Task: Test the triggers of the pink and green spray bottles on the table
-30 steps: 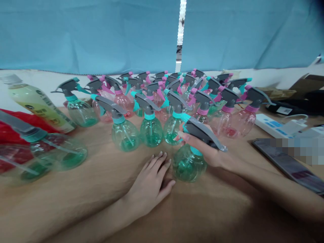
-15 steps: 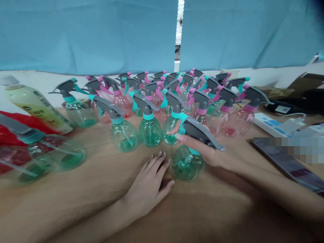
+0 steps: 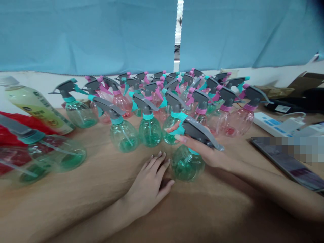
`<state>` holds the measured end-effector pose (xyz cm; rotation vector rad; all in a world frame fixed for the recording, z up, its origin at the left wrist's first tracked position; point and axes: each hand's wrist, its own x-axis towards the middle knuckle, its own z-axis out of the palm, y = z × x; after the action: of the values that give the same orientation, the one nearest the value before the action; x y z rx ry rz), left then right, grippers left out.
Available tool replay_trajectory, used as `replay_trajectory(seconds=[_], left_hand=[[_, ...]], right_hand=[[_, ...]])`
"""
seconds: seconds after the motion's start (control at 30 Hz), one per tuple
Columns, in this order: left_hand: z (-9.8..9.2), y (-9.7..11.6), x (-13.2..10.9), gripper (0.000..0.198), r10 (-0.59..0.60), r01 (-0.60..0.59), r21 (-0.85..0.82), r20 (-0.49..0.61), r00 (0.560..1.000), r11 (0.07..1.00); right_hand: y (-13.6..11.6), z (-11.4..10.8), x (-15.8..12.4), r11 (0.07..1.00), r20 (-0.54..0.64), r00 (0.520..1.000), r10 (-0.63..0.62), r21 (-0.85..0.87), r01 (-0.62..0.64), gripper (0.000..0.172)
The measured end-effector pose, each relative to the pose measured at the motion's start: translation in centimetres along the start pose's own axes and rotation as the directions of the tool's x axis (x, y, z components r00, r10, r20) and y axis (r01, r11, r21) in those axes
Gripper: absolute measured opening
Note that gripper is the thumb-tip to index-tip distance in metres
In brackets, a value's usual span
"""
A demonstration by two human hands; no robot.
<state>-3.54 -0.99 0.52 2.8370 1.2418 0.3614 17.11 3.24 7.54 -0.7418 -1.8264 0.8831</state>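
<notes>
My right hand (image 3: 199, 148) is closed around the neck and trigger head of a green spray bottle (image 3: 187, 166), its fingers at the turquoise trigger. The bottle is round and clear, with a grey head and turquoise collar, and it stands close to the tabletop; whether it touches cannot be made out. Palm down on the wooden table (image 3: 106, 195), my left hand (image 3: 149, 185) lies flat with its fingers stretched, just left of that bottle. Beyond my hands are more green spray bottles (image 3: 150, 131) and pink spray bottles (image 3: 239, 119), standing in rows.
At the left are two green spray bottles (image 3: 72, 155), a red bag (image 3: 15, 121) and a pale labelled bottle (image 3: 37, 104). A phone (image 3: 286, 162) and a white power strip (image 3: 268, 123) lie at the right. Blue cloth (image 3: 101, 33) hangs behind.
Almost nothing differs. The fingers of my right hand have shifted very slightly left at the trigger; my left hand is still.
</notes>
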Motion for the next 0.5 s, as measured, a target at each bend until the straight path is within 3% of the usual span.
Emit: replay_trajectory(seconds=[0.5], left_hand=[[0.03,0.03,0.04,0.047,-0.005,0.005,0.008,0.012,1.0,1.0]], right_hand=[[-0.5,-0.14,-0.08,1.0,0.003,1.0,-0.004,0.002,0.004,0.008]])
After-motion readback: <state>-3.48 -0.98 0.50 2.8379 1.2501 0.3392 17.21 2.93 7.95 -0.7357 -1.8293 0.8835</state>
